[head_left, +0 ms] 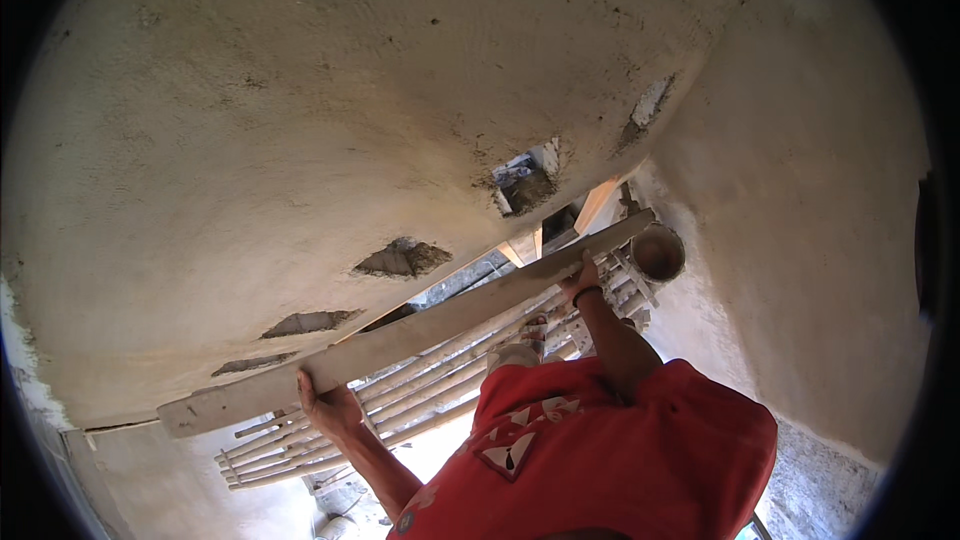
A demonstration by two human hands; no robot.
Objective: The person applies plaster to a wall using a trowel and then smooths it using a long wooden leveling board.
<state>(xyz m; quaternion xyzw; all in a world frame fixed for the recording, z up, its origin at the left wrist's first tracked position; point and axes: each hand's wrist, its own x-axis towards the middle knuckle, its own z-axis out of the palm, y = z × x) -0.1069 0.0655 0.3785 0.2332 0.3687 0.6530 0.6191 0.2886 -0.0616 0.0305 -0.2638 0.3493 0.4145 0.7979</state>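
Observation:
A long, flat, greyish plank stretches from lower left to upper right close along the plastered wall. Near its left part, my left hand grips the lower edge, thumb up on the near face and the other fingers partly hidden. Toward the right end, my right hand, with a dark band at the wrist, is closed on the same edge. Whether the plank touches the wall, I cannot tell. Several rough holes break the plaster above it, among them a squarish opening and a smaller hollow.
Under me is a platform of bamboo poles with gaps between them, and bright ground shows below. A round bucket stands by the plank's right end. Another plastered wall rises on the right, meeting the first at a corner.

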